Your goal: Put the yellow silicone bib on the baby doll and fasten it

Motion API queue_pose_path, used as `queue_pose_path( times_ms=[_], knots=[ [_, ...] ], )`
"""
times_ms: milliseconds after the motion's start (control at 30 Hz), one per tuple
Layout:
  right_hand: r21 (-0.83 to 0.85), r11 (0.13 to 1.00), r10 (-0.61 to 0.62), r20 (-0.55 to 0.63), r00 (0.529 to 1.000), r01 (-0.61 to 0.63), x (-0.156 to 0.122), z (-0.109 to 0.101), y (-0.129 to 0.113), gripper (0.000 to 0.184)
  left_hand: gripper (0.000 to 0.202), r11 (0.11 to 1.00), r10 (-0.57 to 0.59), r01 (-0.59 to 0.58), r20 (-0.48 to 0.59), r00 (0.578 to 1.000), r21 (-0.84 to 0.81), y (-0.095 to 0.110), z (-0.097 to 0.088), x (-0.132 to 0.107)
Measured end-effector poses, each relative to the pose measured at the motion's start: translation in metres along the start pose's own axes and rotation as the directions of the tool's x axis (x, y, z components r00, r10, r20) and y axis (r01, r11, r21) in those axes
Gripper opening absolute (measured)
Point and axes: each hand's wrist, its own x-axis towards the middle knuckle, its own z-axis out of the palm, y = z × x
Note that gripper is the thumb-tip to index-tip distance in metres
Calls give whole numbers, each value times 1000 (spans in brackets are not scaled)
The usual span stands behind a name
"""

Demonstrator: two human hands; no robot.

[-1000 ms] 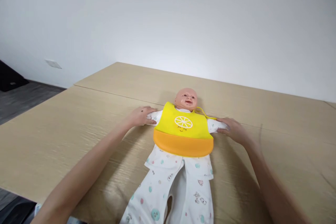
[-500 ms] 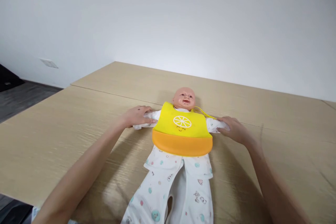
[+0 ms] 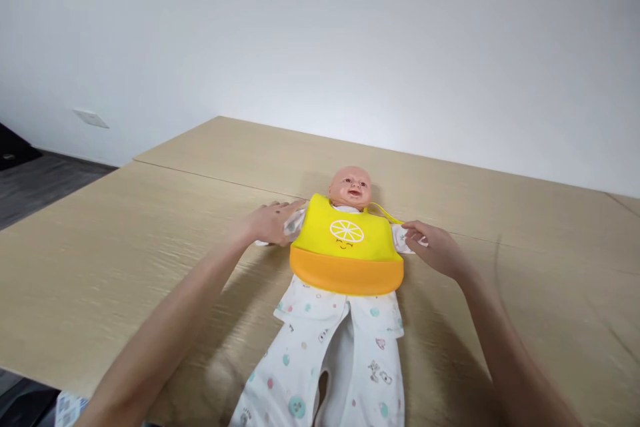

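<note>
A baby doll lies on its back on the table, arms out to the sides. It wears a white printed baby suit. Over its chest lies a yellow bib with a lemon-slice print and an orange catch pocket. One yellow neck strap runs out loose from the doll's neck toward my right hand. My left hand rests over the sleeve on the left, fingers stretched toward the bib's edge. On the other sleeve, my right hand lies with loosely bent fingers, fingertips close to the strap's end.
The wooden table has a seam behind the doll and meets a white wall. A wall socket is at the left. Something with a printed white label shows at the lower left, below the table edge.
Both hands have slid inward along the sleeves toward the bib. My left fingers have straightened from around the sleeve. The doll and bib look nearly unchanged.
</note>
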Motion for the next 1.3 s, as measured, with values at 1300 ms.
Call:
queue_pose_path(
  times_ms=[1300],
  knots=[
    [689,673,-29,387,922,-268,61,3,-24,51,55,869,-283,107,-307,909,-484,23,7,78]
  ],
)
